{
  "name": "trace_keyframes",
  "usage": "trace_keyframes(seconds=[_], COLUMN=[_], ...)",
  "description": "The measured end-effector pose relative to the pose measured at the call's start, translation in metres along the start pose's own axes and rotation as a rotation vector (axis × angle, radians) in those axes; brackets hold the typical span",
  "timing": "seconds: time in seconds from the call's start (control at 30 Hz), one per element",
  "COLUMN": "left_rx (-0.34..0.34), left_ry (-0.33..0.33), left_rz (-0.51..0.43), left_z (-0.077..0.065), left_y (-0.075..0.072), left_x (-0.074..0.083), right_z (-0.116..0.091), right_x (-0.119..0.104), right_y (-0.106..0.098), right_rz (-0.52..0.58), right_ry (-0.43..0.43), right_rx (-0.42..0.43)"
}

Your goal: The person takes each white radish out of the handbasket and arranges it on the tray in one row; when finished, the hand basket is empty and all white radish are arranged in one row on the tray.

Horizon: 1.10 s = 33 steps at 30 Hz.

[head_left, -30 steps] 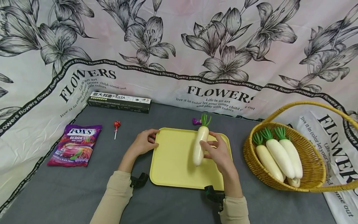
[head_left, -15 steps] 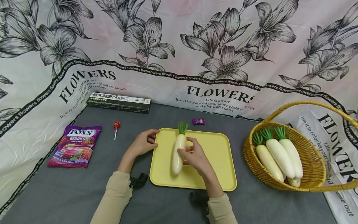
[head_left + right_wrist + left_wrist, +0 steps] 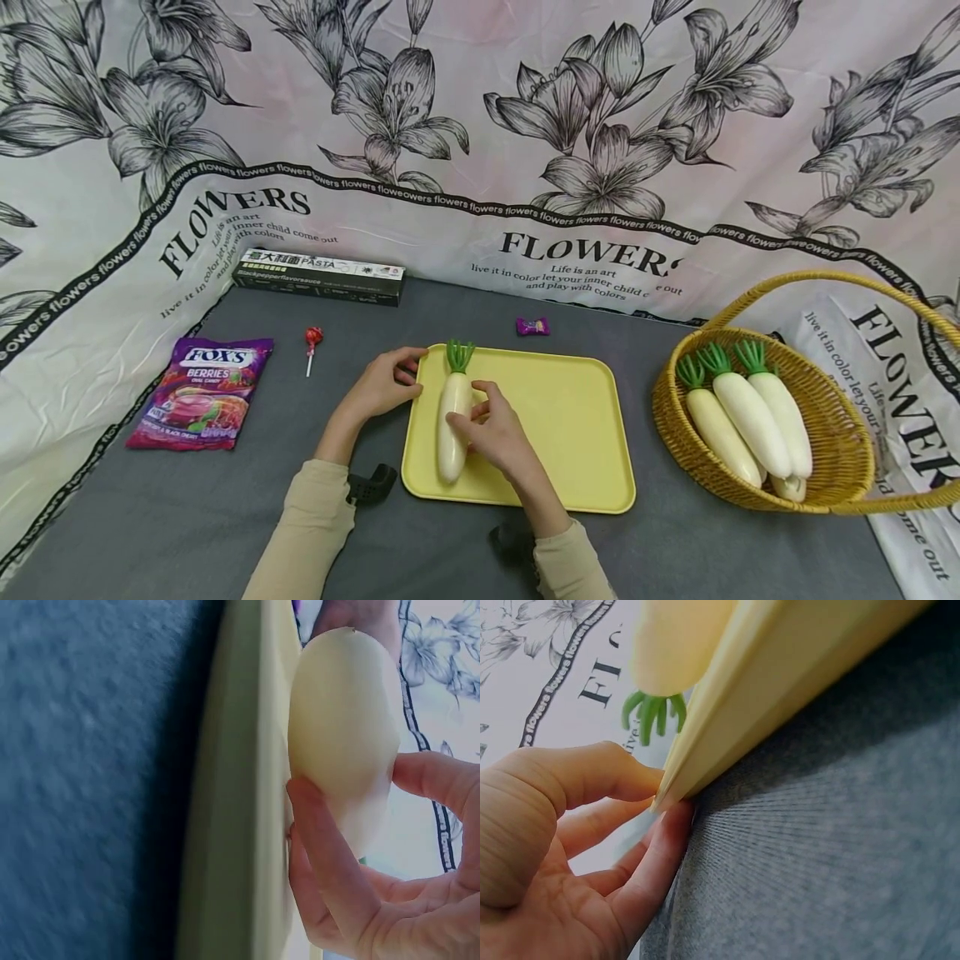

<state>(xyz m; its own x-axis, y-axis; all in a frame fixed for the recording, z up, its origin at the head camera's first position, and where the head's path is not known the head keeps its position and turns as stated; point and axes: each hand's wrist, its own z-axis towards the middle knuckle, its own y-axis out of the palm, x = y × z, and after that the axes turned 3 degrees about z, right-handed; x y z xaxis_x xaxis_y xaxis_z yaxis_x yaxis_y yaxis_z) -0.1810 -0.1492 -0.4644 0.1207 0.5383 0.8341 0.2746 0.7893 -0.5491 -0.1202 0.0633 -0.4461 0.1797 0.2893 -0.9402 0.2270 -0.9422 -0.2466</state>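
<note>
"What reaches you over there?"
"From afar, I see the right hand [image 3: 493,429] gripping a white radish [image 3: 453,425] over the left side of a yellow tray [image 3: 558,433]."
"And the left hand [image 3: 384,383]?"
"I see it pinching the tray's far left corner. A basket [image 3: 686,462] of radishes [image 3: 752,417] stands rightward."

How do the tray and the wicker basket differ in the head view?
The tray is a shallow, smooth rectangle; the basket is deep, rounded and woven, with an arched handle.
The tray has its far left corner pinched by the left hand; no hand touches the basket.
The tray has one radish over it, held by the right hand; the basket holds several.
Both are yellowish.
</note>
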Motion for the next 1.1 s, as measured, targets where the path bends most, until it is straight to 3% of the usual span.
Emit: trace_keyframes(seconds=[0.57,1.1], left_rx=[0.042,0.040], left_ry=[0.028,0.019], left_rz=[0.017,0.023], left_z=[0.002,0.003], left_y=[0.003,0.004], left_x=[-0.002,0.000], right_z=[-0.002,-0.003], right_x=[0.000,-0.002], right_y=[0.013,0.013], right_rz=[-0.185,-0.210], right_ry=[-0.144,-0.107], right_rx=[0.068,0.036])
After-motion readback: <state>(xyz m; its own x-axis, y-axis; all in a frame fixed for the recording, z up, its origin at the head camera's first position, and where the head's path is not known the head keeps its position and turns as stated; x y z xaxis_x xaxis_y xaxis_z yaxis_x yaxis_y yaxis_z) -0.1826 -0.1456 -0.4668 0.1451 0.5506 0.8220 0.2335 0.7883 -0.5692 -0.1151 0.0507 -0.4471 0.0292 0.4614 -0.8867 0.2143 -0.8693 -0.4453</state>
